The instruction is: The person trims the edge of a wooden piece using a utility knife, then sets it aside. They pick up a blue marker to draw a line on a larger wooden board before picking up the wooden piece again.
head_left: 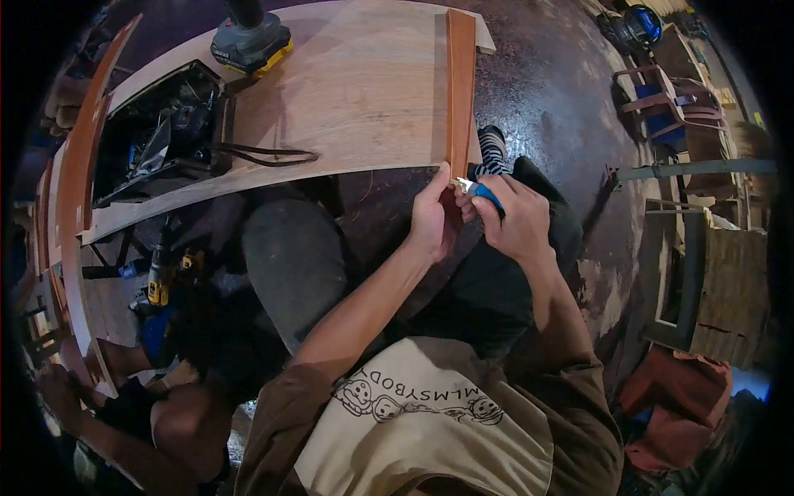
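A long reddish-brown wood strip (461,91) lies along the right part of a pale plywood board (356,83), its near end at the board's front edge. My left hand (432,217) is closed round that near end, thumb on top. In my right hand (517,217) is a blue-handled tool (485,197), whose metal head touches or nearly touches the strip's end beside my left fingers. What kind of tool it is cannot be made out for certain.
On the board stand a cordless tool's yellow-black battery base (251,48) and a black open case (161,136) with tools and a strap. A yellow drill (159,277) is below left. A co-worker's arm (124,438) shows at lower left. Wooden frames (674,277) stand at right.
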`<control>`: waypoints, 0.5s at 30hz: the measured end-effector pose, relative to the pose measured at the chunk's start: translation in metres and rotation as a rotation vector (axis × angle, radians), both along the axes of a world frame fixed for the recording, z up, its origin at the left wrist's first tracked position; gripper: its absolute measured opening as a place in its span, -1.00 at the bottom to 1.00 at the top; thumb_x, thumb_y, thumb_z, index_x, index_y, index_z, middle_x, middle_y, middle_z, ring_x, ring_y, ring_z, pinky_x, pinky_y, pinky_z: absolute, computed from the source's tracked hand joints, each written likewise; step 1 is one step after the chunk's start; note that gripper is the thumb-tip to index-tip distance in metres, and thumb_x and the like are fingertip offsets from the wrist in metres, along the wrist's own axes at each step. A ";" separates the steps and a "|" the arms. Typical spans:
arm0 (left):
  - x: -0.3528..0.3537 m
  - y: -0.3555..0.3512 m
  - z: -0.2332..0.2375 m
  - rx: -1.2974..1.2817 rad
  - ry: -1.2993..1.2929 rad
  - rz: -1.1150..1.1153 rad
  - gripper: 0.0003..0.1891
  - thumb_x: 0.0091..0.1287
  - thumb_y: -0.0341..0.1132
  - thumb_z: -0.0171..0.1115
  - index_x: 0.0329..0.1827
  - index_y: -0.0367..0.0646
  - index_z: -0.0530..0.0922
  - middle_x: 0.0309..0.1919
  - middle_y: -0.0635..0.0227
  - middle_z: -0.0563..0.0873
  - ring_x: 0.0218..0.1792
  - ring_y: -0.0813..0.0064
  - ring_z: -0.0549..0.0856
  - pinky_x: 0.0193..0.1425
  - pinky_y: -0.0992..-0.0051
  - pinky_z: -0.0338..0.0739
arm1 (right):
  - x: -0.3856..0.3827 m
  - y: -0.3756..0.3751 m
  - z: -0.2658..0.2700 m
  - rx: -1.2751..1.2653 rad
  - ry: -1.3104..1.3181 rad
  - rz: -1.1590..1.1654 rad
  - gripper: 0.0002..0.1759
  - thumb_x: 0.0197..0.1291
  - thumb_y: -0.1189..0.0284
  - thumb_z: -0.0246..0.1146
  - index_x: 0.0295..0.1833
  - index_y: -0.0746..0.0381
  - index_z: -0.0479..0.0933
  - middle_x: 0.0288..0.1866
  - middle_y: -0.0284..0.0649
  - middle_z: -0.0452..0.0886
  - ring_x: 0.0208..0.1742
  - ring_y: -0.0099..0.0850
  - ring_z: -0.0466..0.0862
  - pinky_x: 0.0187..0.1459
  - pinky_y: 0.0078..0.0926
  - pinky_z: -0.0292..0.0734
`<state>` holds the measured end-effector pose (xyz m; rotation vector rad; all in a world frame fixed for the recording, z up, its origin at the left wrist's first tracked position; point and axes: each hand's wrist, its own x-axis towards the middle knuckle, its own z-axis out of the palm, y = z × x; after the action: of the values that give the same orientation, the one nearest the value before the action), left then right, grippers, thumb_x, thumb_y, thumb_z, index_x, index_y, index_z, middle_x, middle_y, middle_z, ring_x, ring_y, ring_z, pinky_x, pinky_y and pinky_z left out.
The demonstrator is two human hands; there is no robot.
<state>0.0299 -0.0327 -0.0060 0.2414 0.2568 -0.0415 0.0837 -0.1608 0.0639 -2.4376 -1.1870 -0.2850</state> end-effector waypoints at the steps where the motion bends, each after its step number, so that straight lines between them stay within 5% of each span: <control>1: 0.000 0.000 0.000 0.000 0.000 0.000 -0.53 0.62 0.12 -0.06 -0.41 0.02 0.42 -0.54 0.53 0.40 -0.46 0.57 0.39 -0.32 0.47 0.26 | 0.001 -0.001 -0.001 0.000 0.000 0.000 -0.79 0.25 0.27 0.33 -0.10 0.14 0.62 -0.32 -0.15 0.68 -0.32 -0.11 0.73 -0.30 -0.23 0.63; 15: 0.002 0.000 -0.005 -0.012 -0.033 -0.020 -0.52 0.62 0.14 -0.06 -0.40 0.02 0.41 -0.53 0.54 0.38 -0.47 0.58 0.37 -0.32 0.48 0.25 | 0.013 -0.002 -0.003 0.016 -0.038 0.067 -0.77 0.23 0.27 0.34 -0.09 0.16 0.62 -0.30 -0.17 0.67 -0.27 -0.12 0.73 -0.24 -0.21 0.62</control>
<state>0.0315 -0.0330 -0.0114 0.2321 0.2210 -0.0586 0.0967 -0.1624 0.0607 -2.3832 -1.2744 -0.3215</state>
